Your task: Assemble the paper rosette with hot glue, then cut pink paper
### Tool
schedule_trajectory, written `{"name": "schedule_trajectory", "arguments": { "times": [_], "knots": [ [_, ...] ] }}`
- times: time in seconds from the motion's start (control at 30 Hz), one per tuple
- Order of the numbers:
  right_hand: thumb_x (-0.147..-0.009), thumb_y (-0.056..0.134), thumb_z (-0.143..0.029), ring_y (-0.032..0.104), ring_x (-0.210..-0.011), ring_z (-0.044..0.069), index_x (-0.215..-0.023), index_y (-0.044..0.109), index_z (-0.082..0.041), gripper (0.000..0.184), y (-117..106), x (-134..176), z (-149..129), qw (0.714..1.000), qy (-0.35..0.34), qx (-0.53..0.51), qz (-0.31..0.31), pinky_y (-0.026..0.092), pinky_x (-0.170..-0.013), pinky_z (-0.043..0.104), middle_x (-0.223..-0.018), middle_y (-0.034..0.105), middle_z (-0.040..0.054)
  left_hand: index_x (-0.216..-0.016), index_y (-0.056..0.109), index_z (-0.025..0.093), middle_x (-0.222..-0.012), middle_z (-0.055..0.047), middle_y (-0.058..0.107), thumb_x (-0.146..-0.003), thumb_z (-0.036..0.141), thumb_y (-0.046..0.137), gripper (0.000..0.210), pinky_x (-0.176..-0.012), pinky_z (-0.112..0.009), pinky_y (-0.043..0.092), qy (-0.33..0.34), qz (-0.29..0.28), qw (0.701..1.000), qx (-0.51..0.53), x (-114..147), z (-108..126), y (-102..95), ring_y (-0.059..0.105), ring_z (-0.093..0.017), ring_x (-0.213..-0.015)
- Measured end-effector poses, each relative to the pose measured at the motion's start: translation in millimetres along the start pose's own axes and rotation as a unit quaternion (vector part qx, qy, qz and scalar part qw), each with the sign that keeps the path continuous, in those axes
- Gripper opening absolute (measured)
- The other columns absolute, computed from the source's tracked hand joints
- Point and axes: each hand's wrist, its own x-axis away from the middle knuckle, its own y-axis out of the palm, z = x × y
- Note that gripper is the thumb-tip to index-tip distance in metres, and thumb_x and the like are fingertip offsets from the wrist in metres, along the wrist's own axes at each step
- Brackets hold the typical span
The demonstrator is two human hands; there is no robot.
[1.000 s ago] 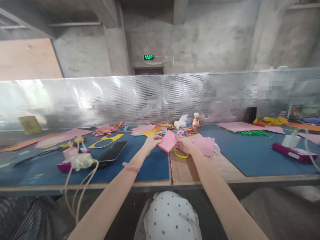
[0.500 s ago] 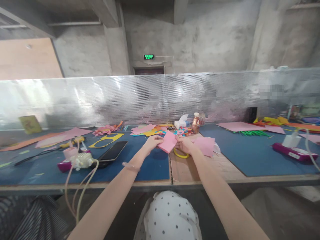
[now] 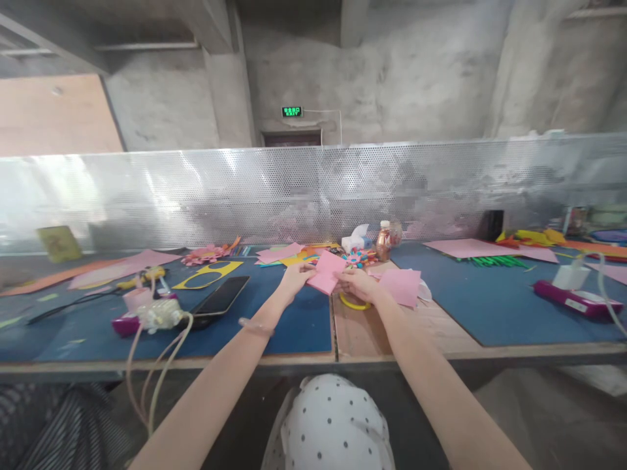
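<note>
A pink square sheet, which looks like craft foam or paper, is held up over the table between both hands. My left hand pinches its left corner. On the right side, my right hand grips the sheet's edge between thumb and fingers. Below that hand a yellow ring lies on the wooden board, partly covered. Another pink sheet rests just right of my right wrist, with something white partly under it.
Left of my hands lie a phone, a yellow sheet with round cutouts and a purple power strip with cables. A bottle stands behind. Another power strip is far right. A perforated metal partition borders the back.
The pink sheet has turned slightly and shifted a little up. The fingers of my right hand have slid along its edge toward the lower right side.
</note>
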Motion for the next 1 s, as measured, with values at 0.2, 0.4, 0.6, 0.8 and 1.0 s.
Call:
{"name": "schedule_trajectory", "arguments": {
  "times": [0.2,0.4,0.6,0.8,1.0],
  "knots": [
    [-0.064,0.072,-0.023,0.064,-0.057,0.014,-0.079,0.065,-0.012,0.019,-0.2,-1.4,2.4,0.999,-0.008,0.031,-0.013,0.053,-0.064,0.026,-0.066,0.068,0.0060,-0.073,0.066,0.012,-0.066,-0.003,0.066,-0.061,0.022,0.066,0.015,-0.058,-0.023,0.042,0.004,0.011,1.000,0.002,0.4,0.0,0.4,0.057,-0.013,-0.061],
    [-0.060,0.073,-0.023,0.065,-0.059,0.014,-0.081,0.066,-0.014,0.024,-3.7,-5.3,5.7,0.998,-0.024,0.047,-0.026,0.053,-0.064,0.026,-0.070,0.069,0.0057,-0.072,0.065,0.012,-0.065,-0.002,0.066,-0.061,0.019,0.064,0.013,-0.057,-0.023,0.041,0.009,0.010,1.000,0.009,1.3,1.3,0.7,0.057,-0.012,-0.060],
    [-0.060,0.073,-0.022,0.065,-0.060,0.014,-0.080,0.067,-0.013,0.023,-6.3,-8.1,8.2,0.997,-0.033,0.067,-0.025,0.053,-0.061,0.024,-0.073,0.069,0.0063,-0.072,0.065,0.012,-0.063,-0.002,0.066,-0.061,0.018,0.064,0.012,-0.055,-0.022,0.041,0.012,0.011,1.000,0.011,1.5,1.7,1.4,0.056,-0.012,-0.058],
    [-0.059,0.074,-0.023,0.063,-0.055,0.013,-0.076,0.066,-0.013,0.021,-6.7,-9.1,8.5,0.995,-0.042,0.088,-0.016,0.051,-0.056,0.021,-0.065,0.068,0.0045,-0.071,0.066,0.012,-0.067,-0.003,0.067,-0.061,0.017,0.063,0.011,-0.059,-0.023,0.042,0.025,0.009,1.000,0.013,1.1,1.5,0.6,0.058,-0.013,-0.062],
    [-0.057,0.076,-0.025,0.060,-0.053,0.010,-0.073,0.065,-0.013,0.023,-1.4,-6.2,6.1,0.993,-0.051,0.106,-0.017,0.045,-0.050,0.018,-0.065,0.068,0.0033,-0.072,0.066,0.012,-0.070,-0.004,0.068,-0.060,0.021,0.066,0.015,-0.064,-0.025,0.043,0.038,0.016,0.999,0.014,0.1,0.6,0.5,0.060,-0.015,-0.067]
  ]
}}
